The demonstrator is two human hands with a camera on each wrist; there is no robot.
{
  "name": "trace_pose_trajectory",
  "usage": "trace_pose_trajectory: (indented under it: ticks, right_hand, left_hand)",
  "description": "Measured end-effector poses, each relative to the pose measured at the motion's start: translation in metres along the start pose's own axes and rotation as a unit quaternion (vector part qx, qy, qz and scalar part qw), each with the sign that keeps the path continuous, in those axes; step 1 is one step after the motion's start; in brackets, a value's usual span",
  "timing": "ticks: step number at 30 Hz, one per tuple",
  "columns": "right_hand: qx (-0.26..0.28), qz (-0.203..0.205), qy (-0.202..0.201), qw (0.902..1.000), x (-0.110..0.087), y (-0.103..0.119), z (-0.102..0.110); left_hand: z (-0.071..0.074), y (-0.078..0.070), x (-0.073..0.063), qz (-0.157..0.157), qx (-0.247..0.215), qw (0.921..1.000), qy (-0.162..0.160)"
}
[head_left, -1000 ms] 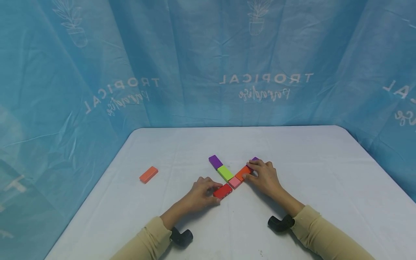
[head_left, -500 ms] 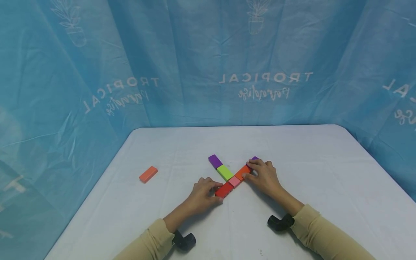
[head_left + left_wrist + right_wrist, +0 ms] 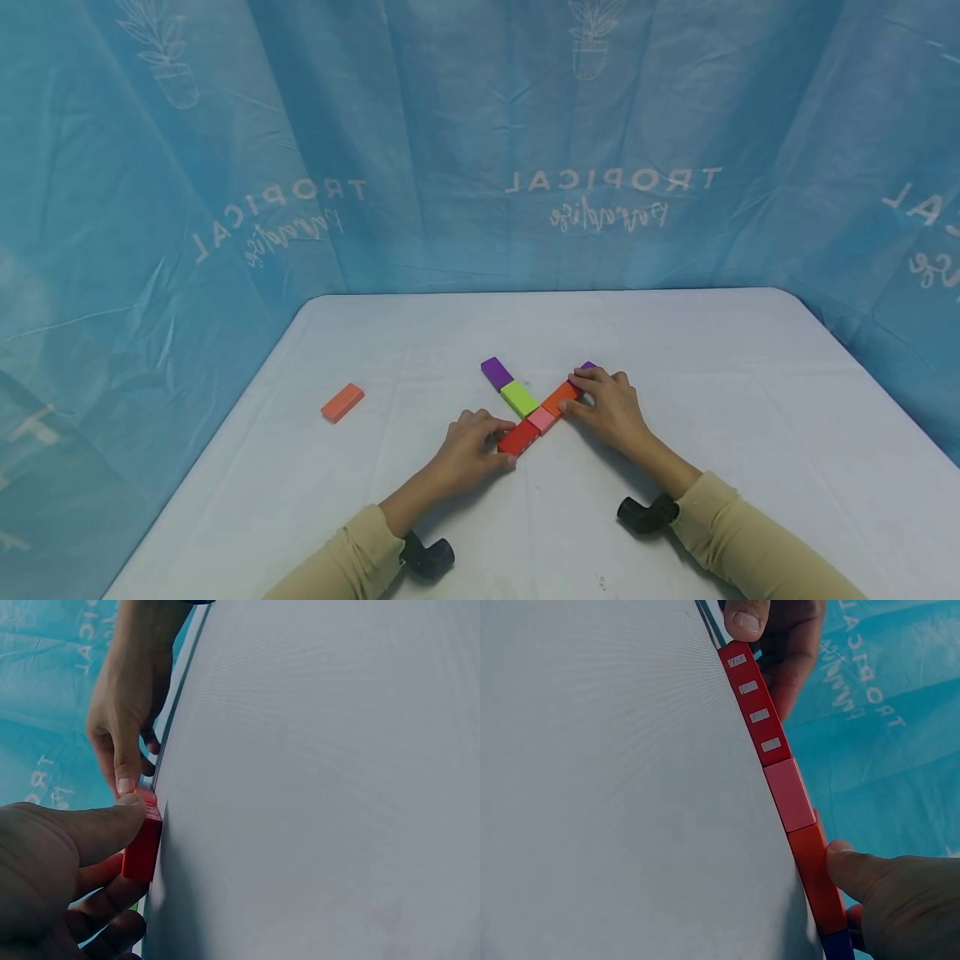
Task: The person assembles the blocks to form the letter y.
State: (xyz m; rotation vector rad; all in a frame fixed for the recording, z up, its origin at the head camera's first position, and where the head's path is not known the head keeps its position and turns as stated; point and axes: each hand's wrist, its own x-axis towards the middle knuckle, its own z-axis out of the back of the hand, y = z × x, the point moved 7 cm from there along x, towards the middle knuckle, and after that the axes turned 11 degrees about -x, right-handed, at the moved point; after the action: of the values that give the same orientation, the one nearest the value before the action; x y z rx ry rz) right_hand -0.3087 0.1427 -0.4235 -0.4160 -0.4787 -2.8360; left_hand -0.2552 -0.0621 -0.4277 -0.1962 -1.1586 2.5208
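My left hand (image 3: 467, 454) pinches a red block (image 3: 517, 438) between thumb and fingers, at the lower left end of a diagonal row on the table. The red block's side carries several small white marks. Against its upper end sits a short pink block (image 3: 789, 795), followed by an orange block (image 3: 817, 881) and a purple block (image 3: 838, 945). My right hand (image 3: 611, 410) holds the orange block, thumb on its near side, fingers reaching over by the purple one. From the pink block a green block (image 3: 520, 399) and another purple block (image 3: 496, 373) branch off to the upper left.
A loose coral-orange block (image 3: 342, 403) lies apart on the left of the white table (image 3: 697, 350). Blue printed curtains (image 3: 450, 125) hang around the back and sides. A black elbow-shaped piece (image 3: 648, 514) sits at each wrist.
My left hand has slid the red block a little up and right, closing the small gap to the pink block. The right hand stays in place.
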Motion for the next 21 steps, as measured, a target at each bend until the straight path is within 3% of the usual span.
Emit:
trace_pose_trajectory:
  ticks: [5, 10, 16, 21]
  right_hand:
    - [0.002, -0.003, 0.004, 1.0000, 0.001, 0.000, -0.002]
    - [0.009, 0.003, -0.005, 0.9999, 0.000, 0.001, 0.000]
    - [0.010, 0.012, -0.027, 0.9995, -0.001, 0.002, 0.003]
    - [0.008, 0.006, -0.016, 0.9998, 0.000, 0.001, 0.000]
  left_hand:
    - [0.005, -0.004, -0.002, -0.004, -0.005, 0.9999, -0.009]
    - [0.019, -0.003, -0.003, 0.013, -0.013, 0.9992, -0.036]
    - [0.044, 0.007, -0.006, 0.045, -0.022, 0.9944, -0.093]
    - [0.068, 0.019, -0.010, 0.067, -0.016, 0.9871, -0.144]
